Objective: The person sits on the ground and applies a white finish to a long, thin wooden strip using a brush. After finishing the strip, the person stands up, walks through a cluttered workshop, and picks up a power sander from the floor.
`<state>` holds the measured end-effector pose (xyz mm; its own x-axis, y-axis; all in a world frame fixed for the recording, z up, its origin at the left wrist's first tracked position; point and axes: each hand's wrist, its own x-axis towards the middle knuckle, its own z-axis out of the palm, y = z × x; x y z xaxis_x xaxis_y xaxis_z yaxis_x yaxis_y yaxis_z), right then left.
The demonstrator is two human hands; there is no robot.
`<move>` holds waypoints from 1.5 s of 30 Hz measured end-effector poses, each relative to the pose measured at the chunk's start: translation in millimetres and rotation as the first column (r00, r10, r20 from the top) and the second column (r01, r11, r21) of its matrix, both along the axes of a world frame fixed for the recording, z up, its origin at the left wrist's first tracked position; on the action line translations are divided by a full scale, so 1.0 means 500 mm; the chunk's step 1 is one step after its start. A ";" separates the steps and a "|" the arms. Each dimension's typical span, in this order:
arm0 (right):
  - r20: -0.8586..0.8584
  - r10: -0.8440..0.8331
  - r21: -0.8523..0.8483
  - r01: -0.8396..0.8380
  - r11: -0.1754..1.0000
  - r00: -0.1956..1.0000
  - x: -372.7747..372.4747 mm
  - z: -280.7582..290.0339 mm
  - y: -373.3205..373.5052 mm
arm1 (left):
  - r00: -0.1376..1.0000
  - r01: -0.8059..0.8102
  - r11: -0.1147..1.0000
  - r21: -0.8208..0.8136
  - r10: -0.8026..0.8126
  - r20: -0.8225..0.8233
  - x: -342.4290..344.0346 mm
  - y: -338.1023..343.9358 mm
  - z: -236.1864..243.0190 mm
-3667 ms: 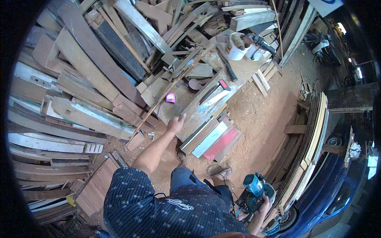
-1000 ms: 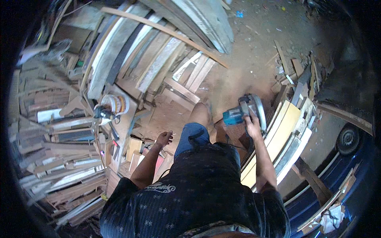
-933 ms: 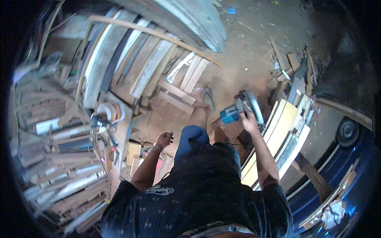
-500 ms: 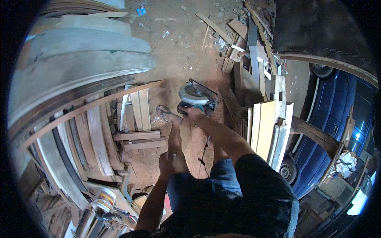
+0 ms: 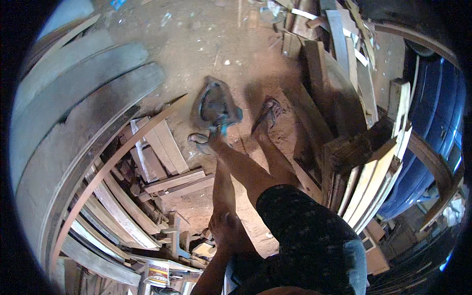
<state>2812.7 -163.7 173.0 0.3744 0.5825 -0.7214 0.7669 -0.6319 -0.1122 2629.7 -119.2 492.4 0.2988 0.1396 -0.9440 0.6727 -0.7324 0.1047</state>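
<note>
My right hand [image 5: 215, 139] is closed on the handle of a circular saw [image 5: 212, 104], a teal-bodied tool with a dark base plate. It hangs low in front of my feet, tilted and blurred by motion. Part of the handle is hidden under the fingers. My left hand [image 5: 224, 229] rests on my left knee with nothing in it, its fingers laid over the leg. My left sandal [image 5: 198, 139] is beside the saw's handle, and my right sandal [image 5: 268, 112] stands to its right.
Long grey-edged planks [image 5: 93, 93] are stacked at the left. Short board offcuts [image 5: 164, 145] and a white bucket [image 5: 157, 272] lie nearer me. Upright timber pieces [image 5: 371, 189] and a scrap-wood heap [image 5: 339, 44] stand right, with a blue car [image 5: 425, 132] beyond.
The saw in my right hand has swung left and turned, its base plate now facing more toward view. The view has shifted, and my right sandal now shows. My left hand stays on the knee.
</note>
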 end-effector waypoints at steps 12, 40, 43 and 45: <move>-0.743 -0.600 0.356 0.934 0.022 0.297 0.102 0.748 -0.252 | 0.921 0.376 0.916 -0.140 -0.353 0.164 0.121 0.000 -0.015; -0.276 -0.952 0.403 0.883 -0.240 -0.133 0.553 0.542 -1.666 | 0.438 0.719 0.693 0.060 -0.519 0.734 0.792 -0.940 0.290; -0.306 -0.944 0.331 0.917 -0.223 -0.119 0.605 0.437 -1.695 | 0.431 0.720 0.680 0.137 -0.593 0.680 0.779 -0.936 0.274; -0.305 -0.940 0.309 0.918 -0.249 -0.152 0.667 0.394 -1.669 | 0.511 0.683 0.724 0.101 -0.572 0.642 0.782 -0.945 0.281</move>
